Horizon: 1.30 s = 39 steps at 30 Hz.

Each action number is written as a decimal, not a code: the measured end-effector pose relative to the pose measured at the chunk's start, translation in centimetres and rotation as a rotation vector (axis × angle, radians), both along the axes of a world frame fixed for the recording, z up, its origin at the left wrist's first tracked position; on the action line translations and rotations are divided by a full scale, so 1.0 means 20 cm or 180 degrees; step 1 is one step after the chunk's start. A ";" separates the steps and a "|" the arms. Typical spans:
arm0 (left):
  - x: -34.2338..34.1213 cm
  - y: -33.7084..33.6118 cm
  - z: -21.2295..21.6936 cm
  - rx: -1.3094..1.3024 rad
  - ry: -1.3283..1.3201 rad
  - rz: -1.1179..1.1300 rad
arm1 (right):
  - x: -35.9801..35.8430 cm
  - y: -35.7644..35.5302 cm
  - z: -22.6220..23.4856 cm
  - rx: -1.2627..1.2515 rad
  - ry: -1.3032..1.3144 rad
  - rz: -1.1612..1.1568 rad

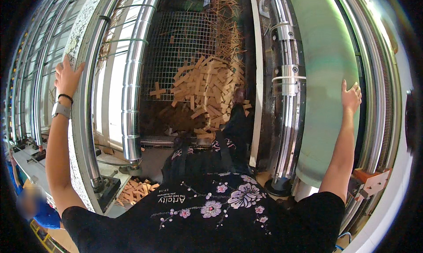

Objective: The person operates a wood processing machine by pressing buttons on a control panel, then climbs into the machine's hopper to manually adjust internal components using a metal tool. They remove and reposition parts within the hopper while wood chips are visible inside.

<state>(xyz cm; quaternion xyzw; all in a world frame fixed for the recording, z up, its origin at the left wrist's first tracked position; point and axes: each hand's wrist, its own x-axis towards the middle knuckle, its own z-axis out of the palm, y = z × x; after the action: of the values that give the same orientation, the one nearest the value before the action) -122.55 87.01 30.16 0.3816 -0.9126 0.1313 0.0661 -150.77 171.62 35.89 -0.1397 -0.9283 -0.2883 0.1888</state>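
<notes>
- Wire mesh floor (pixel 176 37) between the steel rollers: a heap of short wooden offcuts (pixel 207 87) lies on it, with thin splinters (pixel 229 28) scattered behind.
- Grey machine base (pixel 152 162) at lower left: a smaller pile of wooden blocks (pixel 134 191) rests near its edge.

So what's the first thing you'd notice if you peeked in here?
Probably the big heap of wooden offcuts in the middle, piled against a wire mesh screen. Shiny metal rollers stand on both sides. The left hand presses a speckled panel; the right hand rests flat on a pale green panel.
</notes>
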 end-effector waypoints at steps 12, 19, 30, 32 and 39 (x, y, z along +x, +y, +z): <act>0.01 0.04 0.03 -0.0007 0.0057 -0.0206 | 0.00 0.01 0.00 0.0174 -0.0004 0.0131; 0.02 0.03 0.03 0.0100 0.0193 -0.0393 | 0.00 0.03 -0.01 0.0150 -0.0028 0.0139; 0.01 0.01 0.03 0.0053 0.0167 -0.0311 | -0.02 0.03 0.00 0.0115 -0.0032 0.0142; 0.02 0.00 0.02 0.0021 0.0179 -0.0298 | -0.02 0.01 0.01 0.0118 -0.0060 0.0113; 0.00 0.02 0.03 0.0070 0.0072 -0.0201 | 0.00 0.01 -0.01 0.0184 0.0090 0.0211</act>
<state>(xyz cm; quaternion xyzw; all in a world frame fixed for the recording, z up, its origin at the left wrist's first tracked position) -122.53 87.40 30.82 0.3547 -0.9248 0.1148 0.0764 -150.70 171.85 35.67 -0.1075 -0.9209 -0.3065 0.2153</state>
